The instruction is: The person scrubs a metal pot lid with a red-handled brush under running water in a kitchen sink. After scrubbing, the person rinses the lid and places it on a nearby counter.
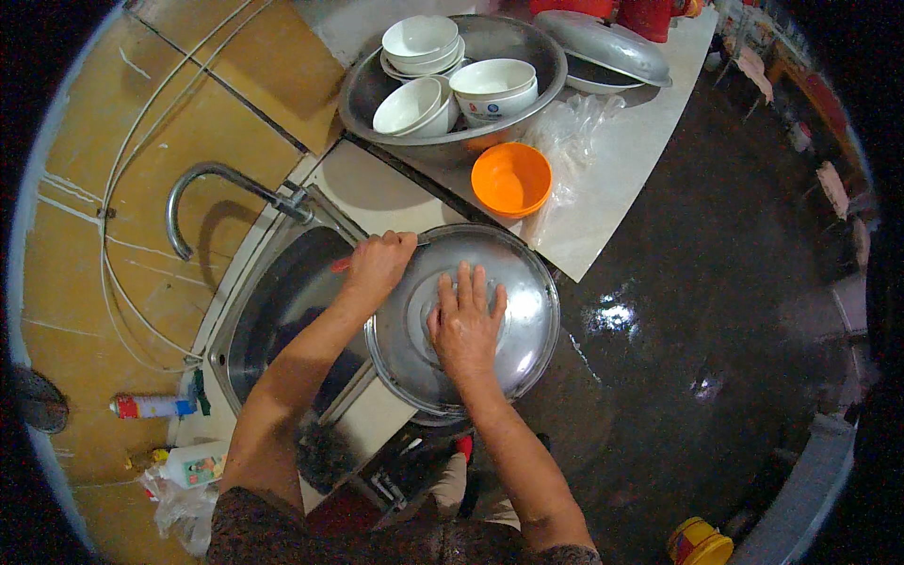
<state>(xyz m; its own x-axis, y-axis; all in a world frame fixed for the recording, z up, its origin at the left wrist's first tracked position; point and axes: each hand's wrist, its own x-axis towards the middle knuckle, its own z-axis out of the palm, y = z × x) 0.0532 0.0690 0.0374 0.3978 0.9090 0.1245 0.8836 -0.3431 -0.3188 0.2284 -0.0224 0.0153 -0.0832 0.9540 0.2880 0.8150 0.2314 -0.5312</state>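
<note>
A large round metal lid (526,353), domed side up, lies at the right rim of the sink basin (275,282). My right hand (466,332) rests flat on the middle of the lid with its fingers spread. At the lid's upper left edge, my left hand (381,265) is closed around a tool with a red handle (341,265); a short dark metal end shows past the knuckles, and I cannot tell what kind of tool it is. What lies under the lid is mostly hidden. The curved faucet (212,169) stands beyond the basin.
A wide metal basin (558,63) holds several white bowls (494,78). Near it are an orange bowl (512,180), crumpled clear plastic bags (579,120) and a metal lid (607,42). A spray can (152,406) and a white bottle (194,466) are at lower left; a yellow bucket (699,544) is at lower right.
</note>
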